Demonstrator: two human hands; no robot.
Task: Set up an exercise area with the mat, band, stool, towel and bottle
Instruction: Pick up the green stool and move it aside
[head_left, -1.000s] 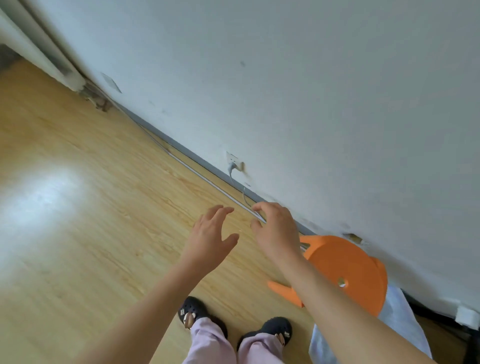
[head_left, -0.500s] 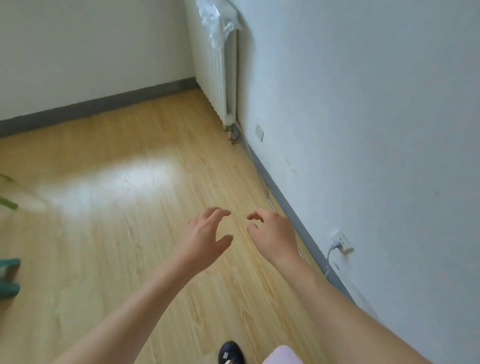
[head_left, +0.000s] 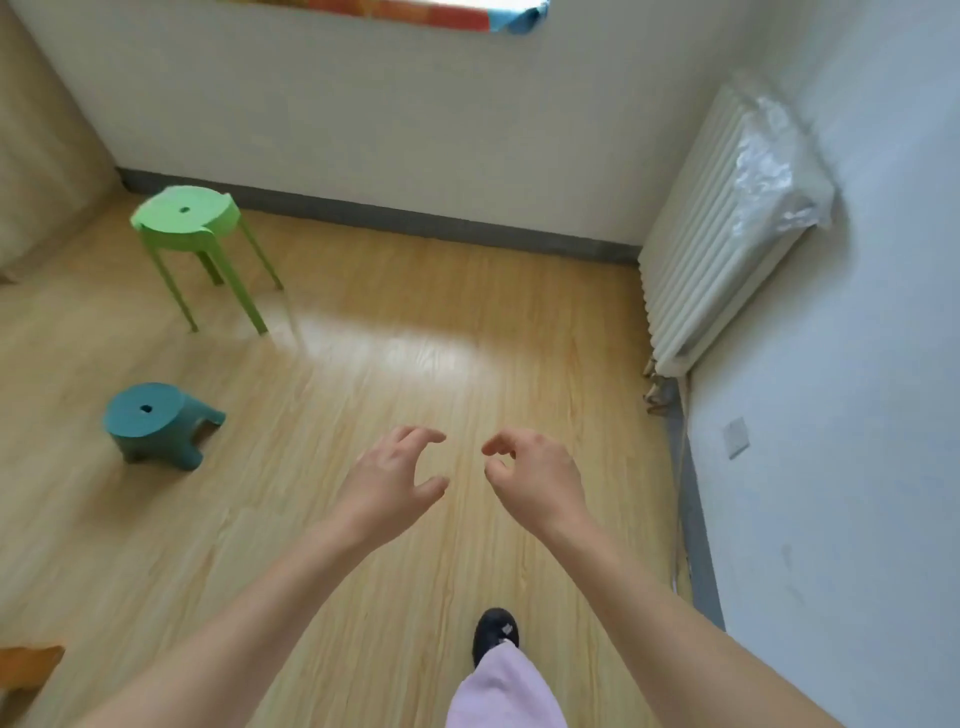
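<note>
As you faced the corner, grip: L hand (head_left: 387, 480) & R hand (head_left: 535, 480) were loosely curled, empty.
Risk: teal stool (head_left: 150, 421) vs green stool (head_left: 187, 218), you could've picked wrong.

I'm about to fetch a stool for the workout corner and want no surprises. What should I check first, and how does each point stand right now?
1. Free left hand: ok, holds nothing.
2. Free right hand: ok, holds nothing.
3. A stool in sight: ok, teal stool and green stool ahead to the left.
4. Stools upright on the floor: ok.
5. Nothing lying on either seat: ok.
6. Whereabouts of mat, band, towel, bottle: cannot tell, none in view.
</note>
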